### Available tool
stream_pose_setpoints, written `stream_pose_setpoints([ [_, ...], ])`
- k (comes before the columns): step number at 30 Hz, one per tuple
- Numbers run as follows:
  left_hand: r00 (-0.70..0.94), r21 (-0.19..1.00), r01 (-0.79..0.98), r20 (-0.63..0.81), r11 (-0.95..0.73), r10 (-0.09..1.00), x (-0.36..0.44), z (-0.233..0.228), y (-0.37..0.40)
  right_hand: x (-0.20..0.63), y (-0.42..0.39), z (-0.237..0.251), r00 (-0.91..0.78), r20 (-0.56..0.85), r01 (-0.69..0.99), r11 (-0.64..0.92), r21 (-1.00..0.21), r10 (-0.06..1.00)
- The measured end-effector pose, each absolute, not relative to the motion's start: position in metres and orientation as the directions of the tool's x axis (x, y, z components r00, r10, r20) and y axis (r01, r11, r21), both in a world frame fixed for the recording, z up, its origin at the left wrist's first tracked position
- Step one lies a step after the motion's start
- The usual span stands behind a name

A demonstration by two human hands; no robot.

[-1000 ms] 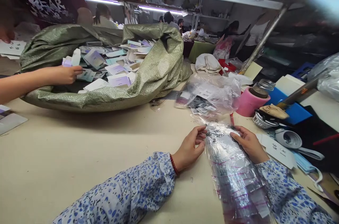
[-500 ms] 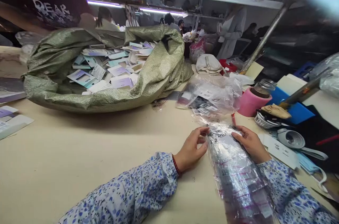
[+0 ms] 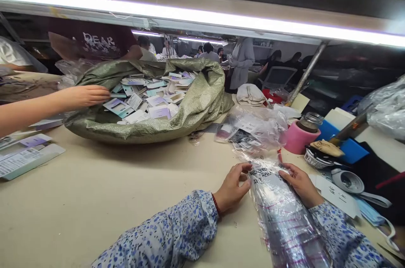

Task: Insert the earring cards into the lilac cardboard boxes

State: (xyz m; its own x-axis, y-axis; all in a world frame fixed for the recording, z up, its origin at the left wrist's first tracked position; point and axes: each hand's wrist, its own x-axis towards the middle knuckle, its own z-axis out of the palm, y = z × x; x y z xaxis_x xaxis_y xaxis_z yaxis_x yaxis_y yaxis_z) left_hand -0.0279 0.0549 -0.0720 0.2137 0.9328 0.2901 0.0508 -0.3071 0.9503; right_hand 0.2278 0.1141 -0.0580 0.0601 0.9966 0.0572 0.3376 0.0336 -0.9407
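Note:
A long stack of clear plastic sleeves (image 3: 281, 213) with black print and pink strips lies on the beige table (image 3: 104, 200) in front of me. My left hand (image 3: 233, 187) pinches the stack's top left edge with thumb and fingers. My right hand (image 3: 300, 183) rests on its top right edge, fingers bent over the plastic. Both arms wear blue floral sleeves.
A green woven sack (image 3: 190, 103) full of small paper cards (image 3: 148, 97) lies open at the back; a co-worker's hand (image 3: 84, 96) reaches into it. A clear bag of labels (image 3: 253, 126), a pink cup (image 3: 297, 137), a jar (image 3: 310, 121) and blue clutter crowd the right. Flat cards (image 3: 25, 156) lie at left.
The camera has tilted up, showing the lamp overhead. The co-worker's hand, gone half a second ago, is back at the sack. My hands stay on the sleeve stack.

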Motion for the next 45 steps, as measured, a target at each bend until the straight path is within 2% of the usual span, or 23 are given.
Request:
stream_pose_setpoints([
  [3,0.214,0.953,0.048,0.284,-0.301,0.935,-0.028,-0.073,0.056,0.227,0.115,-0.058,0.068,0.089,0.354,0.060,-0.933,0.994],
  [14,0.216,0.959,0.023,0.272,-0.284,0.938,-0.030,-0.070,0.054,0.224,0.111,-0.050,0.071,-0.049,0.259,-0.066,-0.964,0.996],
  [17,0.207,0.955,0.019,0.285,-0.295,0.936,-0.030,-0.068,0.054,0.224,0.110,-0.051,0.079,-0.047,0.263,-0.066,-0.962,0.996],
  [22,0.163,0.940,0.117,0.299,-0.320,0.940,-0.030,-0.066,0.055,0.225,0.110,-0.053,0.071,-0.025,0.271,-0.044,-0.961,0.997],
  [28,0.258,0.926,0.143,0.306,-0.350,0.916,-0.032,-0.064,0.055,0.226,0.109,-0.048,0.026,-0.058,0.331,-0.063,-0.942,0.998],
  [37,0.472,0.853,0.262,0.295,-0.451,0.831,-0.030,-0.059,0.050,0.230,0.108,-0.045,-0.142,0.047,0.457,0.107,-0.883,0.989],
  [41,0.500,0.823,0.303,0.292,-0.480,0.815,-0.029,-0.058,0.050,0.230,0.106,-0.040,-0.114,0.090,0.521,0.137,-0.843,0.989],
  [45,0.498,0.819,0.315,0.287,-0.479,0.818,-0.028,-0.058,0.050,0.232,0.106,-0.040,-0.029,0.048,0.539,0.056,-0.840,0.998],
])
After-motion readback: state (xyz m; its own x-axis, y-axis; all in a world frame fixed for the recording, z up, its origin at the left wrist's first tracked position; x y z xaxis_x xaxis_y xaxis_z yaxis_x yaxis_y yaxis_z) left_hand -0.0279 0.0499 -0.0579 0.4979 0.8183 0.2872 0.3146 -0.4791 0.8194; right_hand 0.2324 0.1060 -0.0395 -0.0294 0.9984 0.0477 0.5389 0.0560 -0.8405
